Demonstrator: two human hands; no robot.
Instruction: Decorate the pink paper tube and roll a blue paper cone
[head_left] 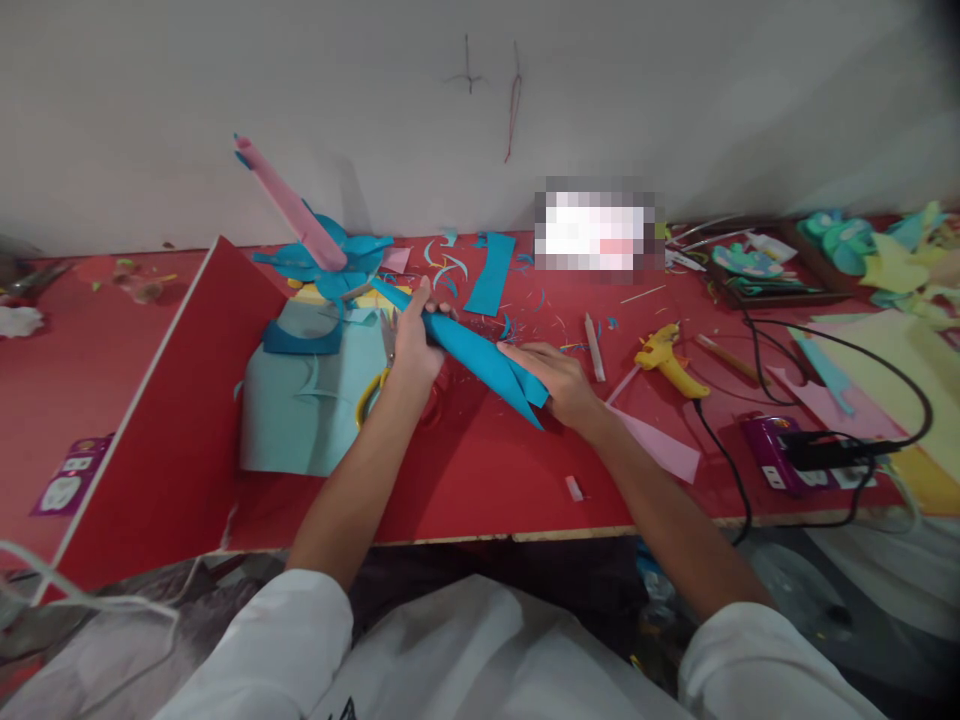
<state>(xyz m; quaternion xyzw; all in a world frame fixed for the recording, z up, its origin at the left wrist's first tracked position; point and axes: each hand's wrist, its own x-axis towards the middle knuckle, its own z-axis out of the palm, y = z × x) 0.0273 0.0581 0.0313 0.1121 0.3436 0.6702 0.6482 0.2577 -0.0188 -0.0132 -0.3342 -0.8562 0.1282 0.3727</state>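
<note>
A blue paper sheet (pixel 480 358), rolled into a long cone-like tube, is held in the air slantwise between my two hands. My left hand (pixel 418 335) wraps round its narrower upper part. At the wider, loose end, my right hand (pixel 553 378) grips the paper, with its fingertips laid along the roll. Below my left hand lie scissors (pixel 367 397) with yellow handles, partly hidden by the forearm. Light-blue paper (pixel 289 430) lies to the left, with a darker blue cut piece (pixel 301 338) on it. Behind it, a pink paper tube (pixel 296 208) leans up from blue petal-like shapes (pixel 330 285).
A red board (pixel 161 400) stands upright at left. Blue scraps and a blue strip (pixel 491 272) lie at the back. Rightward are a pencil (pixel 595 347), a yellow glue gun (pixel 670 362) with its cord, a purple box (pixel 780 455), a dark tray (pixel 787 293) and coloured papers (pixel 877 365).
</note>
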